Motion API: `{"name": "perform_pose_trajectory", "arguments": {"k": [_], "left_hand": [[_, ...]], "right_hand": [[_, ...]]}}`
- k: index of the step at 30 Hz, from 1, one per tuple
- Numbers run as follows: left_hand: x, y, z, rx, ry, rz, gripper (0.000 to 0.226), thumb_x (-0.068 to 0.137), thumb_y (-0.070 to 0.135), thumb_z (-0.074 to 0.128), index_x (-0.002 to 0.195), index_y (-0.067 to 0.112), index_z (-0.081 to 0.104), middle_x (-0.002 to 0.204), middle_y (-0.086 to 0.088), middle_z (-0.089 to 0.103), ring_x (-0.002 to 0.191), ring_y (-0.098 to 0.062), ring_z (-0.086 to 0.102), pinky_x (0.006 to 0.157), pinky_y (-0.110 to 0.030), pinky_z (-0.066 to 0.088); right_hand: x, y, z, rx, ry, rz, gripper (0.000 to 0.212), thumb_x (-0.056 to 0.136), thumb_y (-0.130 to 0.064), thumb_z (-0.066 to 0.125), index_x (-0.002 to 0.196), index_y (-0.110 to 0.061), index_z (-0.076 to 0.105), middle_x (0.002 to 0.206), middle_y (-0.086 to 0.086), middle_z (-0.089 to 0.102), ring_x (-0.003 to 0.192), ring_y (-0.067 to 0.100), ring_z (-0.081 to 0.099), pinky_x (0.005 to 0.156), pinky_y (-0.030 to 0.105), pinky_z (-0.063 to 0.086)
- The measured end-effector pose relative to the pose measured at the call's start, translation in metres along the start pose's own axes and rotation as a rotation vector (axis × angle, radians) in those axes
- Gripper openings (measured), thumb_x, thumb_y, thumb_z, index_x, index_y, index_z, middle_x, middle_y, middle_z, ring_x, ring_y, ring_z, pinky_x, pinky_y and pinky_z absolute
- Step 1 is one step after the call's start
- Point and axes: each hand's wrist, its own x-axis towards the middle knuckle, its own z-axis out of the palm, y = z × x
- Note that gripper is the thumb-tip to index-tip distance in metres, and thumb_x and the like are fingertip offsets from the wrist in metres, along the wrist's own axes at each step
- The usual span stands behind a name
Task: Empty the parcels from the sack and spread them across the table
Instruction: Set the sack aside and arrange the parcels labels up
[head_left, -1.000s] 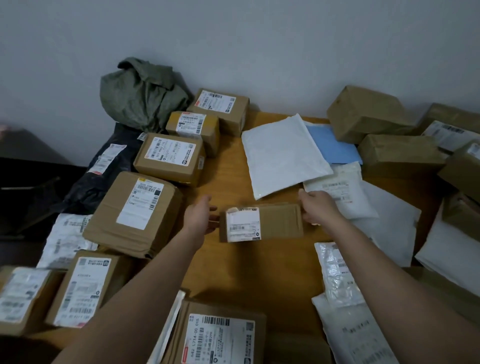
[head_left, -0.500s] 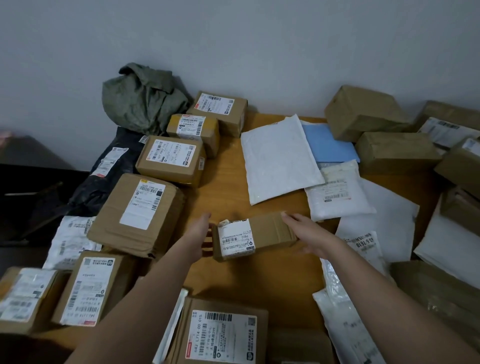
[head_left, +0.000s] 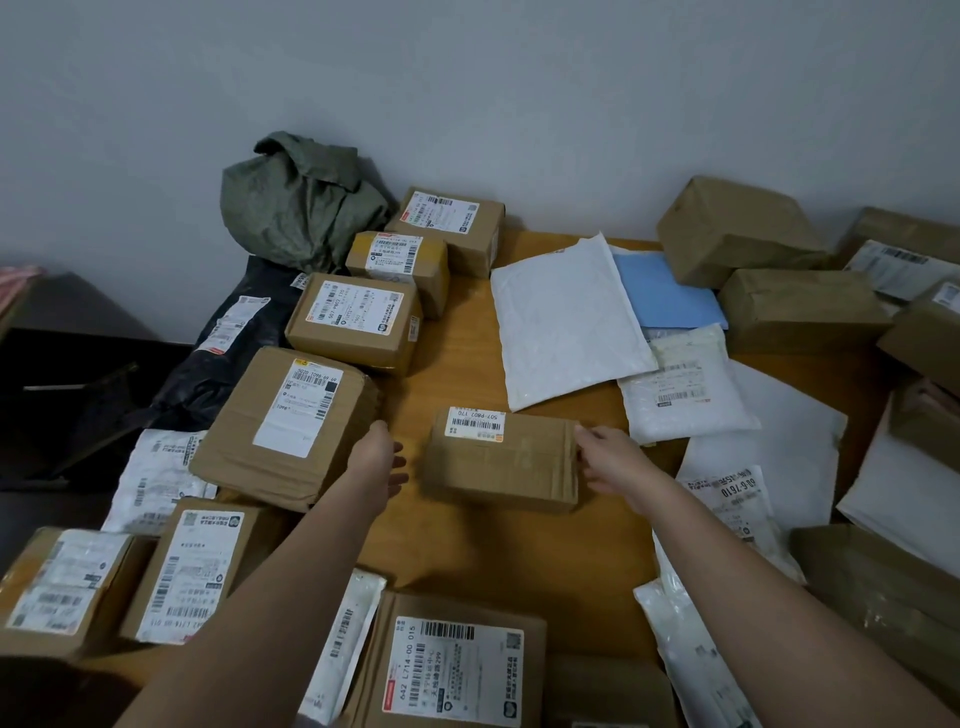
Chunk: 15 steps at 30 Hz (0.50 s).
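A brown cardboard box (head_left: 501, 460) lies flat in the middle of the wooden table (head_left: 457, 358), its white label facing up at the far left corner. My left hand (head_left: 376, 460) hovers just left of the box with relaxed fingers and a small gap to the cardboard. Straight fingertips of my right hand (head_left: 608, 457) touch the box's right end. The crumpled green sack (head_left: 301, 202) sits slumped against the wall at the back left.
Several labelled boxes (head_left: 353, 327) line the left side beside a black poly bag (head_left: 228, 353). White mailers (head_left: 563, 322) and a blue envelope (head_left: 665, 296) lie at the back centre. More boxes (head_left: 737, 228) crowd the right. Another box (head_left: 452, 665) sits at the near edge.
The box, held tilted between both hands before, now lies flat on the table with its label up. My left hand has drawn slightly away from it.
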Motion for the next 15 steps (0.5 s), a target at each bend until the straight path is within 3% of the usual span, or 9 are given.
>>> {"name": "perform_pose_trajectory", "arguments": {"k": [3, 8, 15], "left_hand": [[-0.002, -0.004, 0.005, -0.023, -0.05, 0.011, 0.047, 0.102, 0.04, 0.031, 0.127, 0.007, 0.054, 0.127, -0.014, 0.057, 0.115, -0.033, 0.054, 0.101, -0.045, 0.042], [-0.006, -0.008, 0.008, 0.008, -0.099, 0.024, 0.046, 0.103, 0.039, 0.031, 0.128, 0.008, 0.054, 0.129, -0.014, 0.056, 0.119, -0.033, 0.052, 0.104, -0.047, 0.04], [-0.006, -0.005, -0.004, 0.179, -0.082, -0.015, 0.048, 0.103, 0.04, 0.028, 0.121, 0.004, 0.056, 0.118, -0.018, 0.06, 0.109, -0.035, 0.055, 0.098, -0.046, 0.043]], "right_hand": [[-0.001, 0.003, 0.003, 0.025, -0.023, 0.006, 0.046, 0.101, -0.041, 0.041, 0.137, -0.013, 0.044, 0.129, 0.009, 0.053, 0.116, 0.026, 0.054, 0.098, 0.042, 0.049], [-0.001, 0.005, 0.004, 0.015, -0.024, 0.001, 0.046, 0.101, -0.039, 0.042, 0.138, -0.013, 0.044, 0.114, 0.005, 0.055, 0.105, 0.024, 0.059, 0.094, 0.039, 0.052], [-0.003, 0.006, 0.007, -0.006, -0.059, 0.025, 0.048, 0.101, -0.038, 0.043, 0.14, -0.01, 0.042, 0.103, 0.009, 0.062, 0.098, 0.024, 0.064, 0.092, 0.039, 0.053]]}}
